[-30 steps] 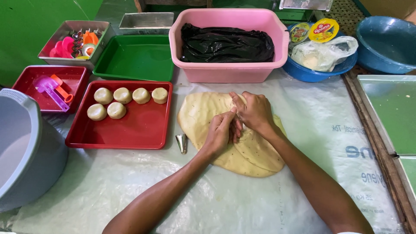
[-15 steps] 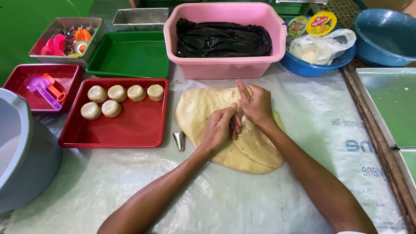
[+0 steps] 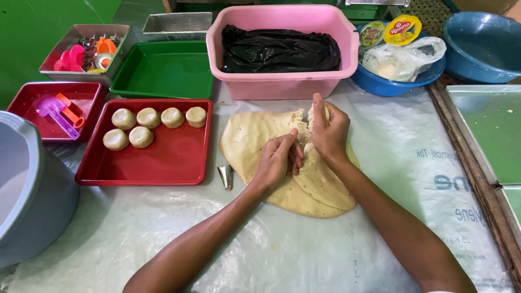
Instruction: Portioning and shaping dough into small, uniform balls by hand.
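Both forearms are bare to the elbow, with no sleeves, gloves, rings or watch on the left hand (image 3: 278, 160) or right hand (image 3: 329, 132).

red tray (image 3: 163, 168): left of centre, holding six dough rounds (image 3: 149, 123)
pink tub (image 3: 282, 81): top centre, black plastic bag (image 3: 279, 50) inside
green tray (image 3: 163, 73): upper left
blue bowl (image 3: 480, 46): upper right
metal cone (image 3: 225, 176): beside red tray

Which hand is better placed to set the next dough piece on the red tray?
Probably left: the left hand works the dough sheet nearer the red tray; the right hand is farther.
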